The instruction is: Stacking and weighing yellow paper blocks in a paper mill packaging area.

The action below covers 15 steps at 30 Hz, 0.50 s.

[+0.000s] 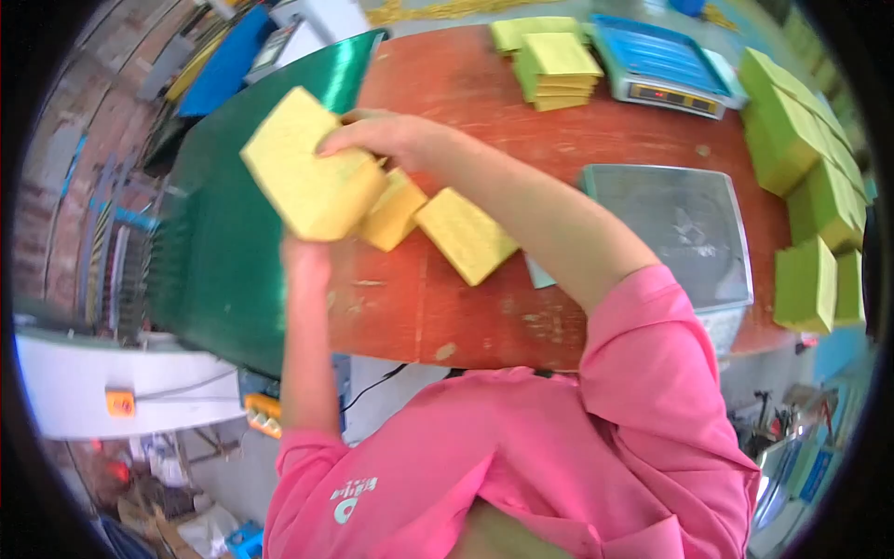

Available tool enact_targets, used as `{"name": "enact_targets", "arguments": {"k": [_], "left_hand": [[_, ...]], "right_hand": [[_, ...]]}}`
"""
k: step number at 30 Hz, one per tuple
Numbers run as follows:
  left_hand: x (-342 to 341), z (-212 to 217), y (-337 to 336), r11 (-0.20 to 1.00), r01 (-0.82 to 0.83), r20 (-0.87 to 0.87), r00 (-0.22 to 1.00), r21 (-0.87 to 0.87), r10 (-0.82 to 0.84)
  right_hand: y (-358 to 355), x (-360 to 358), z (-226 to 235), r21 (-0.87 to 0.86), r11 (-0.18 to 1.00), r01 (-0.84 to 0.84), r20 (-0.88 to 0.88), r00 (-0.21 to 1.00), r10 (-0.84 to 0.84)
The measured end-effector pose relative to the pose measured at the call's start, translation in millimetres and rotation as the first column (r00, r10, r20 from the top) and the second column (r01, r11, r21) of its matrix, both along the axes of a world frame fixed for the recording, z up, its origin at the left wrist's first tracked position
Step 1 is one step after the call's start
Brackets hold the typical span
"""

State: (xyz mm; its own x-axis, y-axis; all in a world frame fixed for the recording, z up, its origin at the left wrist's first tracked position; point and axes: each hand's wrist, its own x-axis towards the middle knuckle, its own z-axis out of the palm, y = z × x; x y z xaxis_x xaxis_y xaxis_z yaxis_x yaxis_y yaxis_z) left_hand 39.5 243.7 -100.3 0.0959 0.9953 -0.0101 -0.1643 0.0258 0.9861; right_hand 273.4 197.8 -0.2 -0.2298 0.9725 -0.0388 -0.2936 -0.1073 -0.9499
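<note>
Both my hands are on a thick block of yellow paper (305,170), tilted above the seam between the green surface and the red tabletop. My right hand (386,138) reaches across and grips its upper right edge, with the thumb on the top face. From below, my left hand (307,256) supports the near edge; its fingers are hidden behind the block. Just right of the held block sits a second yellow block (393,212), partly covered by it. A third yellow block (466,235) lies flat on the red tabletop, under my right forearm.
A clear-lidded box (672,238) stands to the right. A scale with a blue tray (659,58) is at the back, beside stacked yellow packs (557,67). Several yellow-green blocks (792,130) line the right edge. A green sheet surface (228,214) covers the left side.
</note>
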Motion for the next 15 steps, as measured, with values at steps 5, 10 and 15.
{"name": "enact_targets", "arguments": {"k": [5,10,15], "left_hand": [[12.7,91.7,-110.0,0.959,0.077,-0.066,0.996,0.271,-0.062],[56.7,99.6,-176.2,0.859,0.478,0.391,0.766,0.184,-0.510],[95.3,85.4,-224.3,0.791,0.606,0.128,0.780,0.091,-0.612]], "right_hand": [[-122.3,32.4,37.5,0.092,0.985,0.148,-0.149,0.980,-0.133],[-299.2,93.0,64.8,0.094,0.912,0.399,-0.296,0.886,-0.357],[-472.4,179.0,29.2,-0.031,0.712,0.701,-0.346,0.661,-0.666]]}}
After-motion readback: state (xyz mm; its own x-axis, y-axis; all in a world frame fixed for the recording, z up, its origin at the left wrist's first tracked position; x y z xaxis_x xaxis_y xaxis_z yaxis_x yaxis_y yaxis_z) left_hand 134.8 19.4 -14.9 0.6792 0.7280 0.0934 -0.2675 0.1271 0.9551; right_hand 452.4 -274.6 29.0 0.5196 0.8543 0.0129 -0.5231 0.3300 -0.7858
